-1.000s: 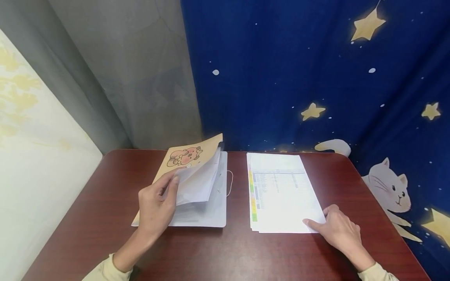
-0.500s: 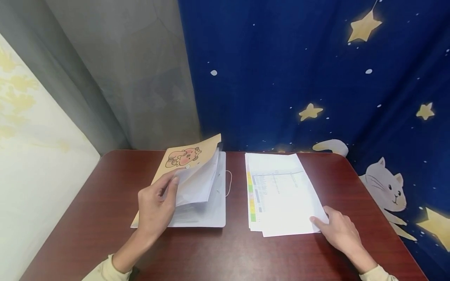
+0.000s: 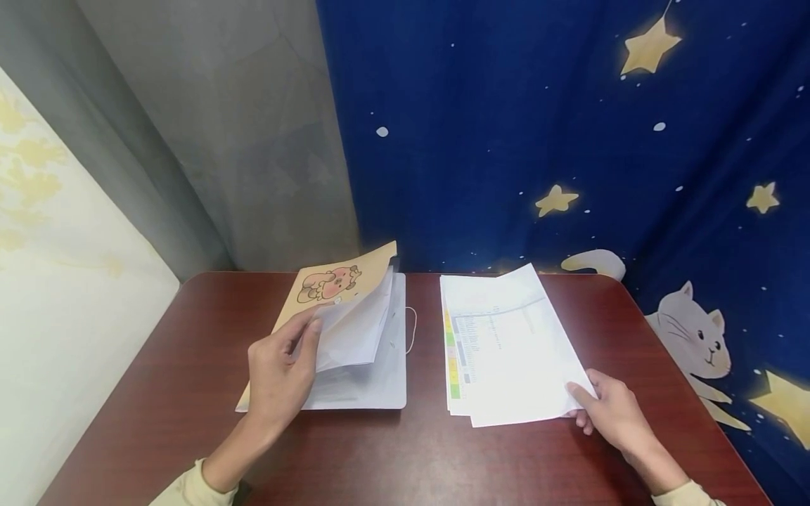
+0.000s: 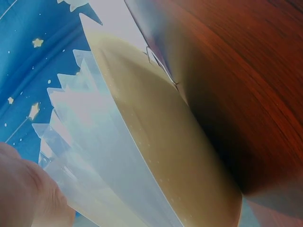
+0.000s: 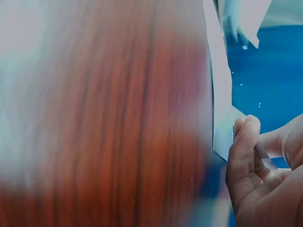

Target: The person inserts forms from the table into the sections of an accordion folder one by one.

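Note:
A tan folder with a cartoon on its cover lies open on the left of the dark red table. My left hand grips its raised cover and some clear inner sleeves, holding them up. The left wrist view shows the cover and the fanned sleeves from below. On the right lies a stack of printed sheets. My right hand pinches the near right corner of the top sheet, which is lifted and skewed. In the right wrist view my fingers curl at the sheet's corner.
A blue curtain with stars and a cat hangs behind the table. A grey wall and a pale panel close off the left side. A thin elastic loop sticks out from the folder's right edge.
My right hand has taken the top sheet by its near right corner and lifted it; the sheet has turned and slid askew on the stack. The left hand keeps still.

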Tool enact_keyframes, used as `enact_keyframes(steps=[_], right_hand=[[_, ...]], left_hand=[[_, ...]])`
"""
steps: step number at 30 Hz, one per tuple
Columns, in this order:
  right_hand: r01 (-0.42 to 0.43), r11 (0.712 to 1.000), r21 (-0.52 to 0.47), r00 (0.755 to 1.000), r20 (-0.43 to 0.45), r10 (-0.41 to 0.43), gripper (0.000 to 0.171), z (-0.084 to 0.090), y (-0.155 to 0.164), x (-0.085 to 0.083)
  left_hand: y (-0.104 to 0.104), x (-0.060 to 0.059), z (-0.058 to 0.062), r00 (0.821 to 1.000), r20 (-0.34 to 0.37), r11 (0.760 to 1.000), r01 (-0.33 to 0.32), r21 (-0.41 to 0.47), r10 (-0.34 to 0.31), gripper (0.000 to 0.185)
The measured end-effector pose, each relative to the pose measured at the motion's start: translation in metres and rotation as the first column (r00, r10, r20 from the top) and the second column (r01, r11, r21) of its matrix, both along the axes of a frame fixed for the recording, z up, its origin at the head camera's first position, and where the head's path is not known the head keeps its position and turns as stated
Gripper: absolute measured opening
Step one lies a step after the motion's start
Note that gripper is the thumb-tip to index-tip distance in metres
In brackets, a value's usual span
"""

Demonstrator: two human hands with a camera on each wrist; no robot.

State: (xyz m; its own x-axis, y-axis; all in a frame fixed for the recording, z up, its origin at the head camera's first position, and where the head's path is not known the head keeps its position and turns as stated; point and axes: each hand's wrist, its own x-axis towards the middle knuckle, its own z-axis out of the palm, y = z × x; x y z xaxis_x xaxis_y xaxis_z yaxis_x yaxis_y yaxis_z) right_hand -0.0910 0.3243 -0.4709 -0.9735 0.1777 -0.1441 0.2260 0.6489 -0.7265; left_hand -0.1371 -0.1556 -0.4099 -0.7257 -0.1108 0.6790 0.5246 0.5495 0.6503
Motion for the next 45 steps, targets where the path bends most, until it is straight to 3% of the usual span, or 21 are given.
enact_keyframes(steps=[6,13,19,27,37,45], right_hand=[[0.021,0.965,-0.262,1.000,0.013,-0.018,0.033,0.004,0.000,0.000],[0.041,0.933,-0.357,0.999,0.017,-0.038,0.035,0.012,0.000,0.001],[0.105,0.892,-0.439,0.993,0.089,-0.072,0.042,0.015,-0.001,0.002],[0.150,0.891,-0.428,0.981,0.176,-0.081,0.051,0.014,0.000,0.004],[0.161,0.895,-0.415,0.983,0.151,-0.106,0.040,0.015,0.001,0.004],[0.169,0.892,-0.419,0.981,0.157,-0.112,0.042,0.013,0.001,0.006]], left_hand=[[0.000,-0.001,0.000,1.000,0.002,1.000,0.015,0.009,-0.015,0.025],[0.000,-0.001,0.001,1.000,0.004,1.000,0.017,0.007,-0.017,0.024],[0.000,-0.001,0.001,1.000,0.004,1.000,0.019,0.013,-0.019,0.024],[-0.001,-0.002,0.000,1.000,-0.018,1.000,0.020,0.010,-0.020,0.025],[0.000,0.000,0.002,1.000,0.010,1.000,0.015,0.014,-0.015,0.024],[0.000,0.000,0.003,1.000,0.018,1.000,0.006,0.006,-0.006,0.024]])
